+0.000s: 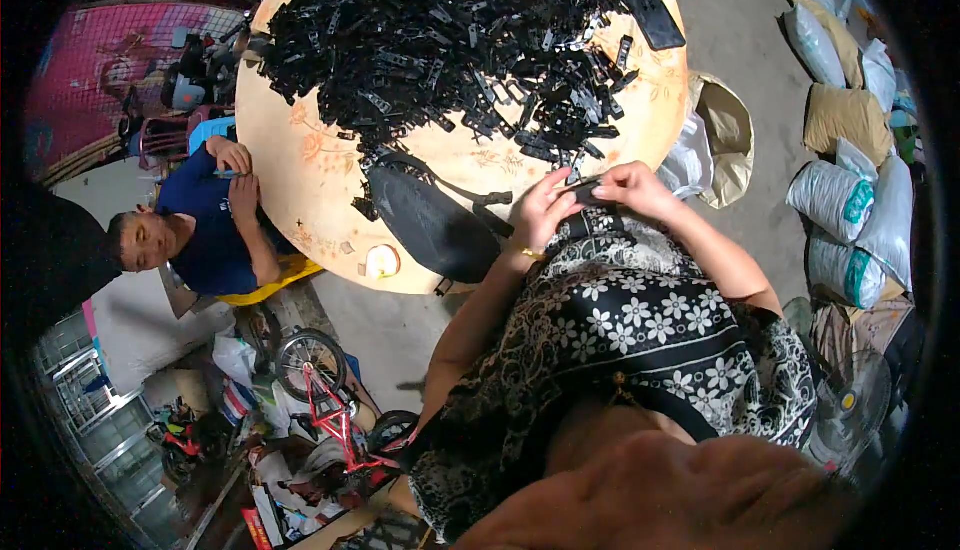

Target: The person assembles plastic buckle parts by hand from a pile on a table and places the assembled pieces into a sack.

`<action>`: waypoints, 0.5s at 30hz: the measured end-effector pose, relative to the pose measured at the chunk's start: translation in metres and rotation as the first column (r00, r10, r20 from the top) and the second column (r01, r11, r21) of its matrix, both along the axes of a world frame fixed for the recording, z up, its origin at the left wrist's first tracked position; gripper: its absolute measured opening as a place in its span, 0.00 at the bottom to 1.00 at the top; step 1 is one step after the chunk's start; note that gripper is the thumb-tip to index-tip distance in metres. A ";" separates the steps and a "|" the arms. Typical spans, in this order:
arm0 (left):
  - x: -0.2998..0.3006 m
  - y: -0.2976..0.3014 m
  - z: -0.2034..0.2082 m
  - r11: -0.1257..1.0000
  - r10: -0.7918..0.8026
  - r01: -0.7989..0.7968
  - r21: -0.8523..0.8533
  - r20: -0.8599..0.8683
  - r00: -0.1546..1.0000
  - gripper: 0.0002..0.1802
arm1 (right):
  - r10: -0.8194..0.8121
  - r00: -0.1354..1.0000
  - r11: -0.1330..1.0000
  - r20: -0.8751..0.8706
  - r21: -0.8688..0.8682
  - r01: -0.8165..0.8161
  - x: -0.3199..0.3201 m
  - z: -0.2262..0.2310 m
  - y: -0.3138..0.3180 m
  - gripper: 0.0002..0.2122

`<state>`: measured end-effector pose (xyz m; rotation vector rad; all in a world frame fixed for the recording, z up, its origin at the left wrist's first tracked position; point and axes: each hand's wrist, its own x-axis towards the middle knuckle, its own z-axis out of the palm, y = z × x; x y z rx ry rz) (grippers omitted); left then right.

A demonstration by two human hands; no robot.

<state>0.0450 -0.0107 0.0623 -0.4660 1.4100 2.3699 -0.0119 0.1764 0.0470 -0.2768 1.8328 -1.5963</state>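
Observation:
At the near edge of the round table (285,165), my left hand (543,212) and my right hand (638,192) meet in front of my body. Between them is a small dark plastic piece (586,191), which the fingers of both hands pinch. Its exact kind is too small to make out. Just beyond my hands lies a wide heap of black plastic clip-like parts (400,60), some with shiny metal-looking strips. Beside my left forearm rests a black bag (425,222) with a strap reaching toward my left hand.
A black phone (652,13) lies at the far right of the table, and a round whitish item (382,262) near its left edge. A co-worker in a blue shirt (205,230) sits left. Full sacks (850,130) line the right; a red bicycle (330,405) stands lower left.

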 end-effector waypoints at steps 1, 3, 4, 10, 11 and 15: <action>-0.003 0.001 -0.003 0.991 -0.033 0.027 -0.129 -0.042 0.999 0.20 | 0.012 0.999 0.998 0.036 0.068 -0.014 -0.002 0.004 0.015 0.09; -0.011 -0.016 -0.028 0.744 -0.187 -0.101 -0.661 -0.351 0.918 0.14 | 0.060 0.998 0.954 0.021 0.292 -0.064 -0.011 0.018 0.043 0.09; -0.023 -0.023 -0.019 0.485 -0.269 -0.140 -0.863 -0.300 0.915 0.13 | 0.081 0.996 0.889 -0.021 0.454 -0.063 -0.014 0.019 0.058 0.10; -0.063 -0.045 -0.034 -0.064 -0.561 -0.251 -0.966 -0.174 0.809 0.19 | 0.339 0.855 0.586 -0.393 0.799 0.135 -0.011 -0.020 0.095 0.12; -0.065 -0.048 -0.036 -0.094 -0.581 -0.221 -0.971 -0.127 0.804 0.19 | 0.344 0.837 0.566 -0.426 0.805 0.177 -0.014 -0.011 0.082 0.12; -0.066 -0.049 -0.031 -0.102 -0.621 -0.172 -0.980 -0.072 0.781 0.16 | 0.032 0.784 0.870 -0.620 0.403 0.283 -0.030 0.008 0.020 0.09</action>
